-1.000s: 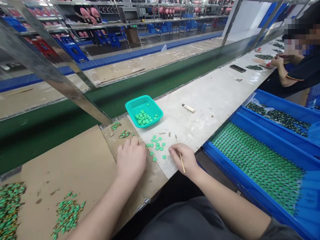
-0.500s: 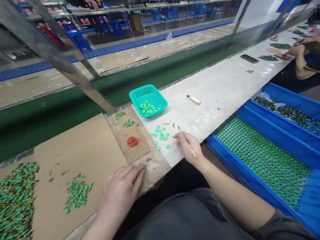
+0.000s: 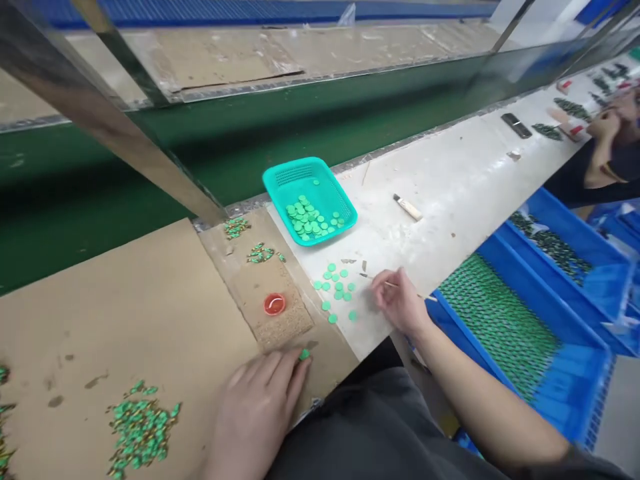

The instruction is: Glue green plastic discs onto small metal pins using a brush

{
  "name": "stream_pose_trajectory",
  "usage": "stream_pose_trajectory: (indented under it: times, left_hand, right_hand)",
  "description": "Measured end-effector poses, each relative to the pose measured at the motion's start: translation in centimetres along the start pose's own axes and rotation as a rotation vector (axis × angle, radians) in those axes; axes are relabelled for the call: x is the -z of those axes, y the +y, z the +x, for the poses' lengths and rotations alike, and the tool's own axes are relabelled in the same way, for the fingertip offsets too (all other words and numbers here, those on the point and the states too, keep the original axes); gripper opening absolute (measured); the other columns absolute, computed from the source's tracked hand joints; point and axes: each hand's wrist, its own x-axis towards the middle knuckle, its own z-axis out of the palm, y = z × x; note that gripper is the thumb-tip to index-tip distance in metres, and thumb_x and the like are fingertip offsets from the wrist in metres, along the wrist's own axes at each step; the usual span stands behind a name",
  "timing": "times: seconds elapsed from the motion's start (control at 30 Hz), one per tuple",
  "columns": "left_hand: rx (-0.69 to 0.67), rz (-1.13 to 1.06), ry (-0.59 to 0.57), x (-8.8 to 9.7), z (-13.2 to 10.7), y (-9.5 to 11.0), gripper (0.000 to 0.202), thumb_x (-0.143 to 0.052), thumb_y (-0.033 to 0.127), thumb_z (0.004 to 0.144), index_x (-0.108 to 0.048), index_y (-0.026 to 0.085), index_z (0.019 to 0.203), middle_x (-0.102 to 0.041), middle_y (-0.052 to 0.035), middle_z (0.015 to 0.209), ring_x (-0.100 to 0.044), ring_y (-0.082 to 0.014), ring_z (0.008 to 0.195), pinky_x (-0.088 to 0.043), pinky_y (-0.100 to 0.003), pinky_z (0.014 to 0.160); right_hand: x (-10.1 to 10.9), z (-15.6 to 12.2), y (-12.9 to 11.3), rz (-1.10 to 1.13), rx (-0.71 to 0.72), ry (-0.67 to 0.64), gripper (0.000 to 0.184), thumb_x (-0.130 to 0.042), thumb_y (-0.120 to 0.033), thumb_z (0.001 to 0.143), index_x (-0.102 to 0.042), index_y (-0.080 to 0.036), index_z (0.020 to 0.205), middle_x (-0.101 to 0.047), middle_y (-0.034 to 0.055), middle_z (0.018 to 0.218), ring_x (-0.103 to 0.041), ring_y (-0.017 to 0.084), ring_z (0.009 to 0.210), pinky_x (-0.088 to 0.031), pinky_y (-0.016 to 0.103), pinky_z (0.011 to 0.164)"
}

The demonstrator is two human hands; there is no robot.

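Note:
My left hand rests low on the cardboard, its thumb and forefinger pinching a small green piece. Over the white tabletop, my right hand is closed around a thin paintbrush, whose dark tip points left. Loose green discs lie between the hands. A shallow red cap sits on a brown board beyond my left fingers. Behind the discs stands a turquoise basket holding more green discs. Small green-and-gold pieces lie in clusters on the board.
A larger heap of green-and-gold pieces lies on cardboard at left. Blue bins with rows of green pieces stand at right. A marker-like tube and phone lie farther along. A co-worker's hands are at far right.
My view has tilted downward. The right hand has turned, so the brush now lies flatter with its handle end pointing right. The left hand keeps its pinch on the green piece.

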Motion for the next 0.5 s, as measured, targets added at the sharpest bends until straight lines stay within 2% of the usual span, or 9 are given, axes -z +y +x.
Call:
stream_pose_trajectory:
  times: [0.07, 0.1, 0.17, 0.23, 0.3, 0.37, 0.43, 0.5]
  left_hand:
    - [0.01, -0.002, 0.017, -0.2, -0.1, -0.3, 0.044, -0.048, 0.049, 0.12, -0.08, 0.028, 0.097, -0.081, -0.0019, 0.085, -0.071, -0.0213, 0.073, -0.046, -0.039, 0.077]
    - [0.012, 0.0, 0.023, -0.3, -0.4, -0.5, 0.045, -0.047, 0.051, 0.12, -0.081, 0.028, 0.101, -0.082, -0.0029, 0.088, -0.072, -0.0223, 0.076, -0.046, -0.04, 0.077]
    - [0.006, 0.004, 0.018, -0.9, -0.9, -1.1, 0.048, -0.043, 0.054, 0.12, -0.084, 0.031, 0.114, -0.086, -0.0047, 0.099, -0.076, -0.0246, 0.085, -0.047, -0.04, 0.08]
    - [0.04, 0.005, -0.021, -1.4, -1.2, -1.4, 0.051, -0.039, 0.059, 0.117, -0.084, 0.035, 0.122, -0.087, -0.0051, 0.106, -0.078, -0.0277, 0.093, -0.047, -0.042, 0.082]
    - [0.176, -0.001, -0.092, -1.5, -1.1, -1.0, 0.055, -0.041, 0.069, 0.112, -0.084, 0.035, 0.118, -0.087, -0.0059, 0.106, -0.077, -0.0308, 0.093, -0.048, -0.043, 0.082]
    - [0.339, -0.012, -0.147, -1.0, -0.7, -0.1, 0.059, -0.042, 0.074, 0.107, -0.083, 0.031, 0.112, -0.084, -0.0077, 0.104, -0.074, -0.0303, 0.087, -0.047, -0.042, 0.076]
    - [0.381, -0.021, -0.162, -0.1, -0.2, 0.8, 0.059, -0.046, 0.076, 0.104, -0.082, 0.029, 0.112, -0.079, -0.0066, 0.093, -0.072, -0.0274, 0.081, -0.047, -0.039, 0.07]
    - [0.359, -0.04, -0.182, 1.0, 0.1, 1.2, 0.057, -0.05, 0.073, 0.101, -0.083, 0.03, 0.121, -0.075, -0.0045, 0.089, -0.071, -0.0247, 0.08, -0.05, -0.036, 0.069]
  right_hand:
    - [1.2, 0.4, -2.4, 0.032, 0.026, 0.011, 0.07, -0.047, -0.091, 0.105, -0.064, -0.028, 0.081, -0.045, -0.0044, 0.048, -0.042, 0.017, 0.045, -0.039, 0.03, 0.047]
    - [1.9, 0.3, -3.8, 0.047, 0.058, 0.02, 0.064, -0.055, -0.09, 0.103, -0.063, -0.029, 0.082, -0.046, -0.0053, 0.049, -0.043, 0.017, 0.047, -0.041, 0.031, 0.049]
    - [3.3, -0.5, -6.2, 0.084, 0.146, 0.04, 0.051, -0.078, -0.08, 0.094, -0.064, -0.031, 0.089, -0.055, -0.0062, 0.056, -0.048, 0.016, 0.051, -0.046, 0.03, 0.052]
    - [4.5, -2.0, -7.5, 0.156, 0.262, 0.041, 0.04, -0.089, -0.067, 0.092, -0.07, -0.032, 0.1, -0.063, -0.0063, 0.064, -0.052, 0.016, 0.055, -0.047, 0.029, 0.054]
    - [5.1, -3.9, -7.4, 0.238, 0.363, 0.034, 0.035, -0.087, -0.063, 0.097, -0.075, -0.033, 0.109, -0.064, -0.0065, 0.065, -0.053, 0.016, 0.057, -0.049, 0.028, 0.055]
    - [5.2, -5.6, -6.2, 0.303, 0.38, 0.053, 0.037, -0.083, -0.067, 0.1, -0.078, -0.031, 0.109, -0.059, -0.007, 0.06, -0.053, 0.015, 0.057, -0.051, 0.028, 0.058]
    - [5.0, -7.3, -4.6, 0.342, 0.32, 0.08, 0.041, -0.084, -0.07, 0.099, -0.08, -0.029, 0.103, -0.058, -0.0069, 0.059, -0.053, 0.013, 0.058, -0.052, 0.028, 0.062]
    - [4.6, -8.7, -3.0, 0.361, 0.254, 0.076, 0.042, -0.089, -0.067, 0.096, -0.081, -0.026, 0.096, -0.061, -0.0055, 0.062, -0.054, 0.012, 0.059, -0.051, 0.027, 0.063]
